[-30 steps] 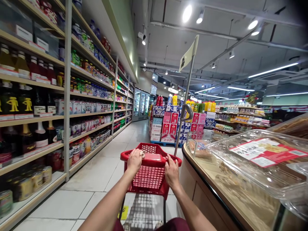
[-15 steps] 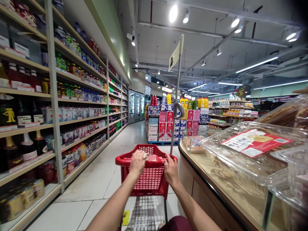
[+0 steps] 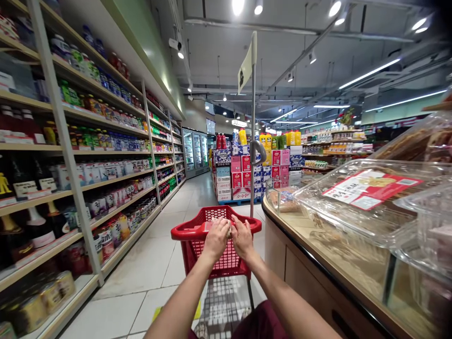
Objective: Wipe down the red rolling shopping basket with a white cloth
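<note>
A red shopping cart point(image 3: 190, 234) with a mesh basket stands in front of me. Over the middle of its handle, my left hand point(image 3: 216, 239) is closed, and a small crumpled whitish wad point(image 3: 229, 230) shows at its finger side, too small to name surely. My right hand point(image 3: 243, 239) is close beside it, fingers stretched forward and a little apart, near or against that wad. Whether either palm rests on the handle cannot be seen.
Drink shelves point(image 3: 116, 183) line the left side. A counter point(image 3: 303, 263) with clear food packs point(image 3: 353, 202) runs close along the right. Ahead stand stacked drink cartons point(image 3: 243, 179), a flag pole point(image 3: 253, 117) and glass-door fridges point(image 3: 194, 150).
My right hand has left the handle's right end and moved left, beside my left hand. The left hand has shifted right toward the middle. The view has tilted slightly.
</note>
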A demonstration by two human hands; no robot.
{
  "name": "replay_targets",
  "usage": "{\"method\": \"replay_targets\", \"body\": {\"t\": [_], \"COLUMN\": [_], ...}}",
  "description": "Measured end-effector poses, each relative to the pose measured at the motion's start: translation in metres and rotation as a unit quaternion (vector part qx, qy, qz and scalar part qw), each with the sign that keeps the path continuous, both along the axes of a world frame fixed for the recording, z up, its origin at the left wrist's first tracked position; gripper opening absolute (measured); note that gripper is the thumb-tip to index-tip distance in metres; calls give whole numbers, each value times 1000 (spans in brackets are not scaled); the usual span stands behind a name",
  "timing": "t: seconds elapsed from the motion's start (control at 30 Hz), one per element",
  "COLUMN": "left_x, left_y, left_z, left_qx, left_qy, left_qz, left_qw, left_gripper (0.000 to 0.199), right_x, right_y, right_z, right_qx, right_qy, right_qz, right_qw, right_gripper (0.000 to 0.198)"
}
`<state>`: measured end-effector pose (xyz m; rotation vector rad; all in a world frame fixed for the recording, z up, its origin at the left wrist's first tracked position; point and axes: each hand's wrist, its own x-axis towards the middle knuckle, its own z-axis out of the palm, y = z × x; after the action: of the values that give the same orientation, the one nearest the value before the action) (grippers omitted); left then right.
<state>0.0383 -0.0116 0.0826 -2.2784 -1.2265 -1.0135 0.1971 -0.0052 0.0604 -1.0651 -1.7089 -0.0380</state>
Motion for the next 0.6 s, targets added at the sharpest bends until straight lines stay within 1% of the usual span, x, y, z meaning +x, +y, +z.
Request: {"method": "replay_targets", "body": {"t": [0.03, 0.07, 0.1, 0.13, 0.17, 0.2, 0.23, 0.33, 0.37, 0.4, 0.47, 0.53, 0.57, 0.6], "left_x": [-4, -12, -22, -33, -42, -46, -45, -25, -20, -20, -31, -45, -48, -47], "left_y": [0, 0, -1, -1, -2, -2, -1, 2, 2, 2, 1, 0, -1, -1], "left_z": [-2, -4, -5, -6, -6, -6, -6, -6, -6, -4, -2, 0, 0, 0], "left_qx": [6, 12, 15, 20, 28, 32, 31, 24, 20, 17, 14, 20, 23, 24], "left_qy": [8, -2, -23, -61, -99, -123, -128, -61, -39, -30, -52, -98, -110, -111], "left_qz": [-9, 1, 25, 67, 112, 137, 137, 35, 12, 6, 42, 101, 116, 117], "left_qw": [1000, 1000, 999, 996, 988, 982, 982, 997, 999, 999, 998, 990, 987, 987], "left_gripper": [33, 34, 34, 35, 35, 35, 35, 32, 31, 31, 30, 31, 32, 32], "right_x": [-1, 0, 3, 5, 7, 7, 5, -7, -10, -11, -9, -4, -3, -4], "right_y": [0, 0, 0, 0, 1, 0, 0, -1, -1, -1, -1, 0, 0, 0], "right_z": [0, 0, 0, -1, -2, -2, -3, -3, -3, -3, -3, -4, -4, -4], "right_qx": [0, -2, -4, -6, -7, -6, -4, 10, 14, 15, 10, 4, 3, 3], "right_qy": [-1, 1, 6, 12, 15, 15, 10, -19, -27, -29, -17, 1, 5, 4], "right_qz": [-3, -10, -18, -27, -34, -37, -36, -19, -13, -10, -17, -31, -35, -34], "right_qw": [1000, 1000, 1000, 1000, 999, 999, 999, 1000, 999, 999, 1000, 1000, 999, 999], "right_gripper": [43, 43, 43, 43, 43, 42, 42, 41, 41, 41, 41, 41, 41, 41]}}
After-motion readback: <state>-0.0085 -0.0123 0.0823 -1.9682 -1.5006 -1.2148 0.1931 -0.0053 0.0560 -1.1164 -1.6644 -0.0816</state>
